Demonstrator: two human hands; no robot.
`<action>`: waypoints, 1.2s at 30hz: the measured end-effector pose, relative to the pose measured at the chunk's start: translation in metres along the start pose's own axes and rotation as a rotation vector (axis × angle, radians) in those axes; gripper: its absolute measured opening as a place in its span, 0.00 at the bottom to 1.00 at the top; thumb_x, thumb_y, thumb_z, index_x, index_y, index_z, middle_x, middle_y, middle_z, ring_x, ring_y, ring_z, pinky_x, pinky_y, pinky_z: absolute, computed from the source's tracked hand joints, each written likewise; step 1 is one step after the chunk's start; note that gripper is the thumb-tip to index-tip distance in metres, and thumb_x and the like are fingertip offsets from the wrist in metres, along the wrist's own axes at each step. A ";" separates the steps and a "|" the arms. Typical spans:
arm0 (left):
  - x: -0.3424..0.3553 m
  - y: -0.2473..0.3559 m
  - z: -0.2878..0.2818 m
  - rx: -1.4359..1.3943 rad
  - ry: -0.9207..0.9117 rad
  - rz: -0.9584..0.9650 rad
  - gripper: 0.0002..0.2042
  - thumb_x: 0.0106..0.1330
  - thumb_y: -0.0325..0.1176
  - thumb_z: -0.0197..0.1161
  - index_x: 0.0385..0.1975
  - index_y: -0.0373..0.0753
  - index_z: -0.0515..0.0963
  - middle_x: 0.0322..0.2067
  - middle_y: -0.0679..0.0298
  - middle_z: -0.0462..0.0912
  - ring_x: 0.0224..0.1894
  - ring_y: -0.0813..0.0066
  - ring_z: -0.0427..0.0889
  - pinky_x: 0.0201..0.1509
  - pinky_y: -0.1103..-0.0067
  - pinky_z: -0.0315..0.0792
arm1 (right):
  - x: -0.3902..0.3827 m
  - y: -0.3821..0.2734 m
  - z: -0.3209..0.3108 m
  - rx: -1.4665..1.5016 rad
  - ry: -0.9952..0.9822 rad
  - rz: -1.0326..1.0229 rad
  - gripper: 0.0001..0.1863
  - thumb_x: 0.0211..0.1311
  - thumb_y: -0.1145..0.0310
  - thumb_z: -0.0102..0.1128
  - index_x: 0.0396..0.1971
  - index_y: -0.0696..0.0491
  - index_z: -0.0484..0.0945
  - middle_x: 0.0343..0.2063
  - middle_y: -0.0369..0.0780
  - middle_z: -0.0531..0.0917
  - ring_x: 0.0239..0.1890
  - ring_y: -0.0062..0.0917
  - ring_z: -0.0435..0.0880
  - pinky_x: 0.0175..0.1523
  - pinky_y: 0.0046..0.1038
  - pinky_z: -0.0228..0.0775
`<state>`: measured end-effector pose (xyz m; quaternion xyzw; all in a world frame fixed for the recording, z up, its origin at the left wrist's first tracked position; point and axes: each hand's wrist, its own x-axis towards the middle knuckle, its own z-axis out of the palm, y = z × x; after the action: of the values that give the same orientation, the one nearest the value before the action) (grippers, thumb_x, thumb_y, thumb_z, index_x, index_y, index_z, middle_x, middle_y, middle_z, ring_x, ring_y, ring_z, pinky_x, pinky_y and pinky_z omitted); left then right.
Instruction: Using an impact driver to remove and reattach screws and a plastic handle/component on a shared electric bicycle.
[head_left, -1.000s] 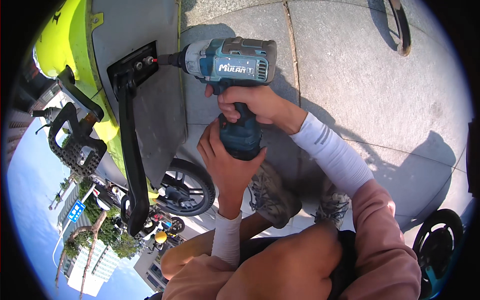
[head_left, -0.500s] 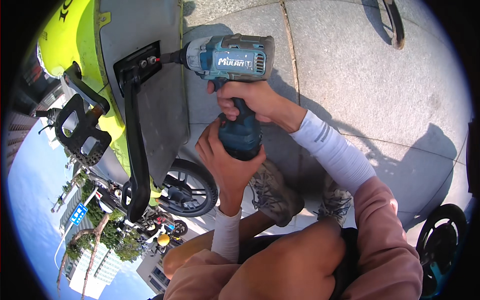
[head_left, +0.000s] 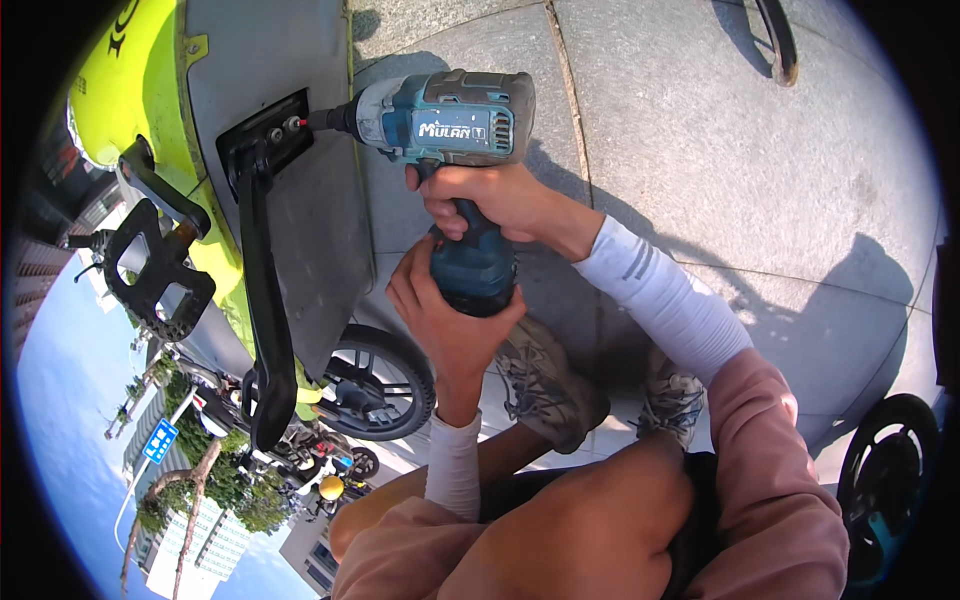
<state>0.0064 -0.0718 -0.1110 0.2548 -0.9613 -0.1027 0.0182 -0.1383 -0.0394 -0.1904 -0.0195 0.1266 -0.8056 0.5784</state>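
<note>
A teal and grey cordless impact driver point(head_left: 468, 112) lies level across the upper middle. My right hand point(head_left: 488, 196) wraps its handle, with the index finger at the trigger. From below, my left hand point(head_left: 445, 325) cups the battery base point(head_left: 475, 275). The driver's dark socket nose points left at the black recessed bracket point(head_left: 268, 140) in a grey panel point(head_left: 315, 215). Two silver bolt heads point(head_left: 284, 128) show there, and a small red spot sits at the socket's tip. Whether the socket touches a bolt, I cannot tell. A long black kickstand arm point(head_left: 268, 310) extends down from the bracket.
The grey panel belongs to a yellow-green bike point(head_left: 225, 255) at the left, with a black pedal point(head_left: 160, 265) sticking out. A black wheel point(head_left: 375, 385) is below it. Another wheel point(head_left: 885, 490) stands at lower right. Grey paving point(head_left: 690, 150) spreads right of the driver.
The bike, driver and both hands sit slightly further left in the picture. My grip on the driver is the same, and its nose still points at the bolts.
</note>
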 end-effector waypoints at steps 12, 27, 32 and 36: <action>0.001 -0.004 0.000 -0.012 0.005 -0.012 0.44 0.34 0.38 0.77 0.57 0.35 0.65 0.50 0.53 0.69 0.54 0.51 0.67 0.57 0.59 0.62 | 0.002 0.002 0.000 0.025 0.010 -0.046 0.08 0.57 0.74 0.56 0.37 0.60 0.75 0.16 0.36 0.73 0.16 0.20 0.71 0.25 0.23 0.64; -0.001 -0.009 -0.009 0.042 0.017 -0.001 0.43 0.34 0.39 0.77 0.56 0.36 0.67 0.48 0.53 0.69 0.52 0.52 0.68 0.55 0.59 0.63 | 0.002 0.012 0.010 -0.025 0.178 -0.100 0.10 0.63 0.63 0.62 0.33 0.54 0.75 0.17 0.35 0.75 0.15 0.19 0.71 0.22 0.22 0.64; -0.003 -0.003 -0.013 0.058 0.012 -0.017 0.43 0.33 0.38 0.76 0.56 0.37 0.68 0.48 0.53 0.69 0.52 0.52 0.68 0.55 0.59 0.63 | 0.001 0.014 0.006 0.087 0.077 -0.037 0.08 0.63 0.65 0.61 0.34 0.54 0.76 0.16 0.34 0.72 0.16 0.19 0.70 0.24 0.22 0.63; -0.006 0.001 -0.015 0.062 -0.006 -0.030 0.43 0.33 0.38 0.76 0.56 0.37 0.68 0.48 0.53 0.69 0.52 0.52 0.68 0.56 0.60 0.63 | -0.004 0.011 0.007 0.131 0.105 0.024 0.09 0.64 0.66 0.60 0.37 0.56 0.77 0.18 0.34 0.72 0.17 0.19 0.70 0.24 0.23 0.64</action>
<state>0.0127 -0.0712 -0.0957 0.2696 -0.9601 -0.0741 0.0059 -0.1256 -0.0397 -0.1857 0.0620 0.1039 -0.8052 0.5805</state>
